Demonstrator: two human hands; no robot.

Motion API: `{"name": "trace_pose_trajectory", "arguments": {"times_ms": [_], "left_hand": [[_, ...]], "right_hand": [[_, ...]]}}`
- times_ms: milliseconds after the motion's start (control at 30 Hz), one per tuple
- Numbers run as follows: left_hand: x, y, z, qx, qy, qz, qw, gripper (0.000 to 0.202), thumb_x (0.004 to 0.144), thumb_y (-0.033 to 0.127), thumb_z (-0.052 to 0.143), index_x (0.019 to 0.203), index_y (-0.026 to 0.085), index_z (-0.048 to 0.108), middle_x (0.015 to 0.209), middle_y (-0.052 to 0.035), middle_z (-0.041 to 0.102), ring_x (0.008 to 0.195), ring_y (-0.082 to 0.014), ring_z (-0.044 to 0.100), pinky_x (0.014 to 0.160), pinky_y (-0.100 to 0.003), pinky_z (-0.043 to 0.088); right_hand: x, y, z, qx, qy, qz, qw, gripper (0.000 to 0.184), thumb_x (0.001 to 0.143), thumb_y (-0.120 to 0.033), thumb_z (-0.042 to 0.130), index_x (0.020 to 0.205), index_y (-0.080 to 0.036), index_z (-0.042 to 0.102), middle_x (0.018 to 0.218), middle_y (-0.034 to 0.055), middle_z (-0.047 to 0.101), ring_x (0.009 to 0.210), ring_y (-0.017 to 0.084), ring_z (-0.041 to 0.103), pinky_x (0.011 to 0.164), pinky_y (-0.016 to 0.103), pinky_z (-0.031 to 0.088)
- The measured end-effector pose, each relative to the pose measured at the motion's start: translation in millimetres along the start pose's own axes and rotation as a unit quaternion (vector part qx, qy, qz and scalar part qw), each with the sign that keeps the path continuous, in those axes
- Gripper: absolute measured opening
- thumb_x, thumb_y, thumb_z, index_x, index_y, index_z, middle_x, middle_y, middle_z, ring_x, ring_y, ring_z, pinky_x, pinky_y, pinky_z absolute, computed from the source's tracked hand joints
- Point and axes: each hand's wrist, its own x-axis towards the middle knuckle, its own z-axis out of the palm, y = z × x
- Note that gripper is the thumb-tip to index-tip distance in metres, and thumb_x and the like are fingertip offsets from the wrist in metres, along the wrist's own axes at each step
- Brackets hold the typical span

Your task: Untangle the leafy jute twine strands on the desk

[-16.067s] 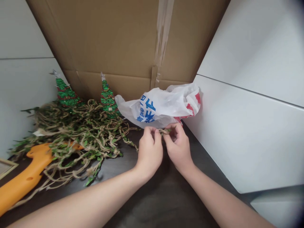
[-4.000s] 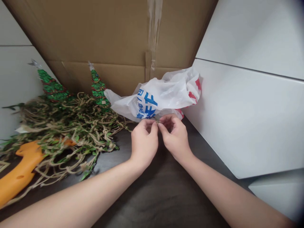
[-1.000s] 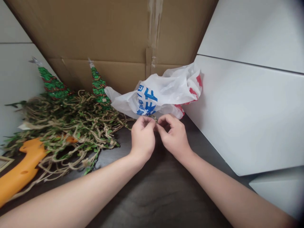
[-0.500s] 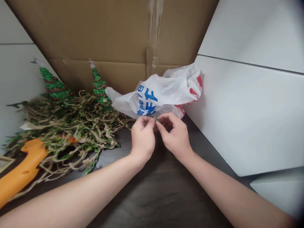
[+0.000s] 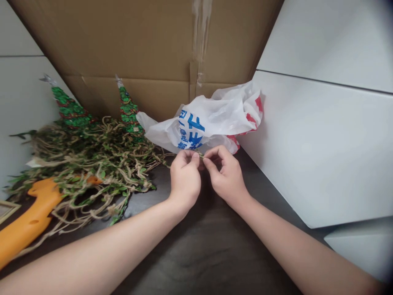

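Note:
My left hand [image 5: 186,176] and my right hand [image 5: 225,172] meet at the middle, fingertips pinched on a thin piece of twine garland [image 5: 201,155]. Only a short green-brown bit of it shows between the thumbs; the fingers cover the rest. Left of my hands lies a tangled heap of leafy twine [image 5: 101,164], and a strand from it runs toward my left hand. Just beyond my fingers sits a crumpled white plastic bag [image 5: 221,114] with blue and red print.
Two small green tinsel Christmas trees [image 5: 72,108] stand behind the heap. An orange tool handle [image 5: 39,209] pokes out at the left, beside a small frame corner [image 5: 7,209]. Cardboard [image 5: 132,37] closes off the back; a white panel [image 5: 322,143] stands at right on the dark tabletop [image 5: 202,254].
Almost nothing differs. Both hands keep their pinch at the same spot, with only a slight shift of the fingers.

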Motion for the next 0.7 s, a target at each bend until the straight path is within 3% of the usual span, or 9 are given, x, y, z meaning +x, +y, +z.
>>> {"name": "trace_pose_trajectory", "arguments": {"times_ms": [167, 333, 700], "left_hand": [[-1.0, 1.7, -0.9, 0.026, 0.012, 0.020, 0.999, 0.008, 0.088, 0.020, 0.064, 0.081, 0.019, 0.064, 0.080, -0.0004, 0.066, 0.080, -0.0175, 0.061, 0.077, -0.031, 0.046], [-2.9, 2.4, -0.7, 0.073, 0.014, 0.028, 0.997, 0.007, 0.091, 0.021, 0.063, 0.085, 0.019, 0.064, 0.084, -0.0023, 0.069, 0.083, -0.0193, 0.064, 0.080, -0.033, 0.048], [-1.2, 1.1, -0.9, 0.061, 0.021, 0.008, 0.998, 0.010, 0.093, 0.023, 0.059, 0.084, 0.020, 0.061, 0.081, -0.0019, 0.067, 0.078, -0.0192, 0.061, 0.075, -0.033, 0.046]], "right_hand": [[-1.9, -0.5, 2.7, -0.067, 0.027, -0.026, 0.997, 0.009, 0.090, -0.015, 0.067, 0.096, -0.022, 0.065, 0.092, 0.0037, 0.070, 0.083, 0.019, 0.068, 0.075, 0.035, 0.057], [-2.8, -3.7, 1.7, -0.130, 0.051, -0.058, 0.989, 0.010, 0.092, -0.013, 0.068, 0.086, -0.021, 0.069, 0.084, 0.0032, 0.069, 0.081, 0.019, 0.067, 0.076, 0.035, 0.055], [-2.4, -3.7, 0.9, -0.069, 0.032, -0.058, 0.995, 0.011, 0.093, -0.011, 0.064, 0.092, -0.022, 0.064, 0.089, 0.0020, 0.067, 0.081, 0.018, 0.066, 0.073, 0.033, 0.056]]}}
